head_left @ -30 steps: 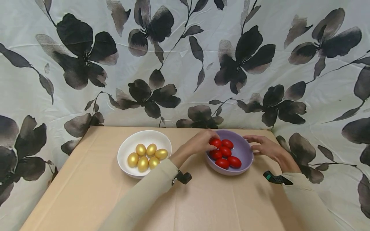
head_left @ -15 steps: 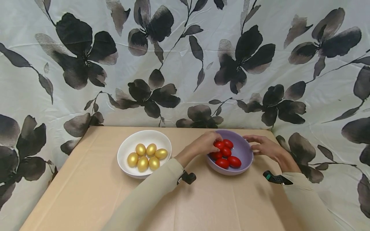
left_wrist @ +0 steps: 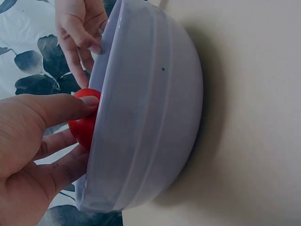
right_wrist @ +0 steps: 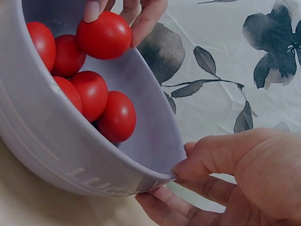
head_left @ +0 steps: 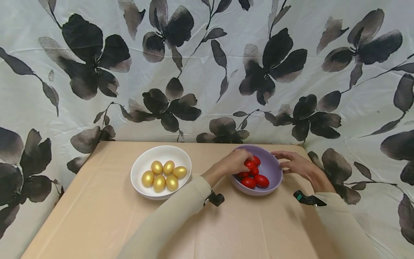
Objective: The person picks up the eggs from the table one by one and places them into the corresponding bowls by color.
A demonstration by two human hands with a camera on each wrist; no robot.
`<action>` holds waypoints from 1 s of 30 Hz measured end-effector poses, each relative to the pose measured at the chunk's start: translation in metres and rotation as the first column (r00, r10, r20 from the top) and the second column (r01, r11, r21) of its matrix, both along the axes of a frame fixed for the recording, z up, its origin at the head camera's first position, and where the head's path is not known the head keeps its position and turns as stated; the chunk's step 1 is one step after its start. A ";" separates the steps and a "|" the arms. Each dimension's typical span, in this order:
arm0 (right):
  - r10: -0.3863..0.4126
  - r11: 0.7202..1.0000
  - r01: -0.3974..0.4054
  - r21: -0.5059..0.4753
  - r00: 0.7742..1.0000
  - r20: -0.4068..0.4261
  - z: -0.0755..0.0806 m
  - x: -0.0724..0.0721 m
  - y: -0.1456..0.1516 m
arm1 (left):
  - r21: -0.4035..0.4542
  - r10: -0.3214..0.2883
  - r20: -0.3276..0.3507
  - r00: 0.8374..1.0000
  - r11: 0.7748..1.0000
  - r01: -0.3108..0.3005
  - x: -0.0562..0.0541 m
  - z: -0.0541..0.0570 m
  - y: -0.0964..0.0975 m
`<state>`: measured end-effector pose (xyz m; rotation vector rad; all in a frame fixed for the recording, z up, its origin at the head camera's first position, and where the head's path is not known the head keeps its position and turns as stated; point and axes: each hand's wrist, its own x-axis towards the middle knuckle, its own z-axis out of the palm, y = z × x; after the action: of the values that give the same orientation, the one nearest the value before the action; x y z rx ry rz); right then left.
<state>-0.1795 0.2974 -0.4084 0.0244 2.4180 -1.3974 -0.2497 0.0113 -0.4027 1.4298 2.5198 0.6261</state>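
Note:
A purple bowl [head_left: 271,176] holds several red eggs [right_wrist: 117,117], some lying against each other at its bottom. My left hand [head_left: 234,162] reaches over the bowl's left rim and pinches one red egg [right_wrist: 104,35] between thumb and fingers, above the others. In the left wrist view this same egg [left_wrist: 83,127] shows beside the rim, partly covered by the thumb. On the opposite side, my right hand [head_left: 295,166] holds the bowl's rim, thumb on top and fingers beneath, as the right wrist view shows.
To the left stands a white bowl [head_left: 137,172] with several golden eggs [head_left: 159,183] in it. Both bowls sit on a tan table [head_left: 226,230]. Behind the table hangs a white cloth [head_left: 207,82] printed with dark flowers. Each wrist carries a small black camera.
My left hand has moved a little to the right, further over the purple bowl, with the red egg in its fingers. The right hand stays on the rim.

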 end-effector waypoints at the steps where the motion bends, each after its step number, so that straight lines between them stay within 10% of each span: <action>1: 0.001 1.000 -0.001 -0.002 1.000 0.000 0.000 0.000 0.000 | -0.004 -0.005 -0.006 1.000 1.000 0.005 0.001 0.000 0.001; 30: 0.013 1.000 -0.013 -0.007 1.000 -0.008 0.000 0.001 -0.002 | 0.018 0.002 0.029 1.000 1.000 -0.003 0.006 0.003 -0.008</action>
<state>-0.1782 0.2955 -0.4085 0.0013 2.4154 -1.4037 -0.2441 0.0032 -0.3999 1.4136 2.5007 0.6669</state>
